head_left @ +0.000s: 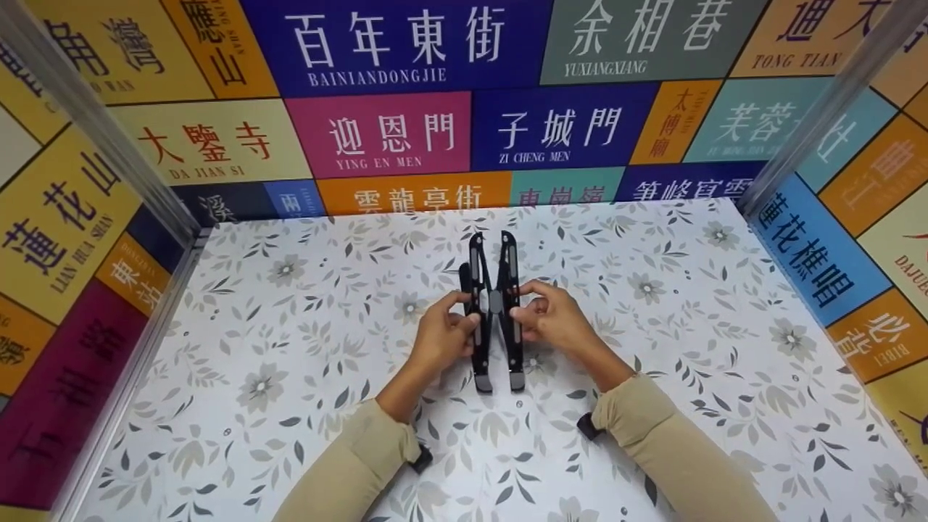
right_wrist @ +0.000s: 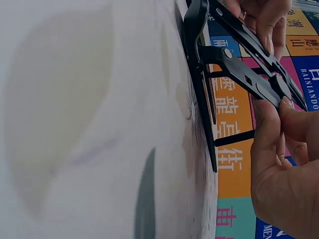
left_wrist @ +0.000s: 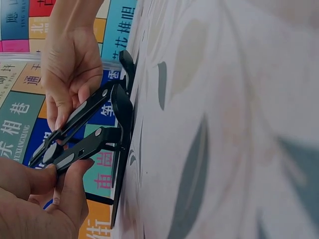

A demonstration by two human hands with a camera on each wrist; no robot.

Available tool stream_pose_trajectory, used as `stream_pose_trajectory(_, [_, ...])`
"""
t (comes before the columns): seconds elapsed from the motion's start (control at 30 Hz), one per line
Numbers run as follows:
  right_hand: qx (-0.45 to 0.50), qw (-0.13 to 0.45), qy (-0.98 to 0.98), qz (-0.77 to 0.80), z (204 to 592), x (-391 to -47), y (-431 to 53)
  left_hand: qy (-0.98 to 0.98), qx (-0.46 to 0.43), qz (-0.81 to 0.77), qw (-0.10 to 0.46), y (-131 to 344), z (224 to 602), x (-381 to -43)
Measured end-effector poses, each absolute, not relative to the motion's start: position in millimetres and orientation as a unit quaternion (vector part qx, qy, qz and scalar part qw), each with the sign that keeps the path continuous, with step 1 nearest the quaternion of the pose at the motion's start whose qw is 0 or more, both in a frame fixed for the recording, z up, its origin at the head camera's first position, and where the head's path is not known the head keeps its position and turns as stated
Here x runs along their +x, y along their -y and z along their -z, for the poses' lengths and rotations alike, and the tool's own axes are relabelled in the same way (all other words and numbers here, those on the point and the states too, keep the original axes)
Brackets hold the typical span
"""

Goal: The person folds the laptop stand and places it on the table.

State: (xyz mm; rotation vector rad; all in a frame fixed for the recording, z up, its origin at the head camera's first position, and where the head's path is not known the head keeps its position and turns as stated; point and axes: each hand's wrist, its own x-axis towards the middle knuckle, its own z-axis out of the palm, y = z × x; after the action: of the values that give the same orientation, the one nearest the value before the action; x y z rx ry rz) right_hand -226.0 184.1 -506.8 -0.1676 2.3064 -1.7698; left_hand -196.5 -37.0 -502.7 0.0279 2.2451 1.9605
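Observation:
A black folding laptop stand (head_left: pixel 515 355) with grey pads along its two rails stands on the table, its rails partly spread and joined by a central hub. My left hand (head_left: pixel 444 335) pinches the left rail near the middle between thumb and fingers. On the opposite rail, my right hand (head_left: pixel 560 319) does the same. Seen from the side in the left wrist view, the stand's rails (left_wrist: pixel 109 135) slope up from feet low at the tabletop. The right wrist view shows the hub (right_wrist: pixel 280 85) close beside the right thumb.
The table (head_left: pixel 304 435) wears a white cover with grey flowers and leaves. Upright panels (head_left: pixel 377 138) of coloured signs enclose its back and sides, with metal posts (head_left: pixel 812 101) at the corners. Dark wrist devices (head_left: pixel 420 458) show at both cuffs.

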Motion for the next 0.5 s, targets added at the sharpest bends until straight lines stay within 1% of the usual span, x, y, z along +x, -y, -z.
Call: stream_pose_trajectory(0.5, [-0.055,0.121,-0.778,0.614,506.9,-225.0,-169.7,-0.752,0.020,-0.655,0.076,30.4,503.6,-196.4])
